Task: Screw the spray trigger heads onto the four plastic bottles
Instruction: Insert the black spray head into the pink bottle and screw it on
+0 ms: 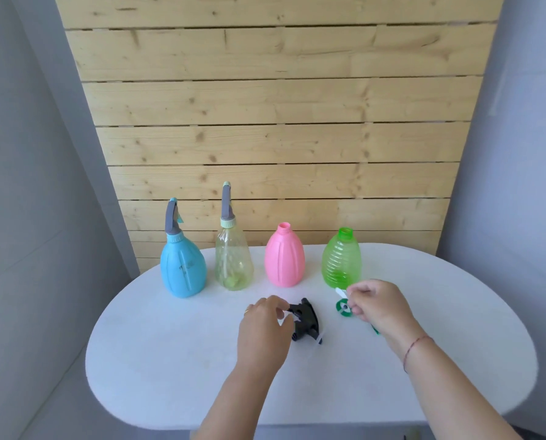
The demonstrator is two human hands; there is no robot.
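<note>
Four bottles stand in a row at the back of the white table [170, 360]. The blue bottle [183, 268] and the clear yellowish bottle [234, 265] each carry a grey trigger head. The pink bottle [285, 257] and the green ribbed bottle [341, 258] have bare necks. A black trigger head [306, 322] lies on the table; my left hand [265, 325] touches its left end with fingertips. My right hand [376, 303] is closed on a green trigger head [343, 306] in front of the green bottle, most of it hidden by the hand.
A wooden plank wall [274, 122] rises right behind the bottles. Grey walls stand at left and right. The table's rounded front edge runs close under my forearms.
</note>
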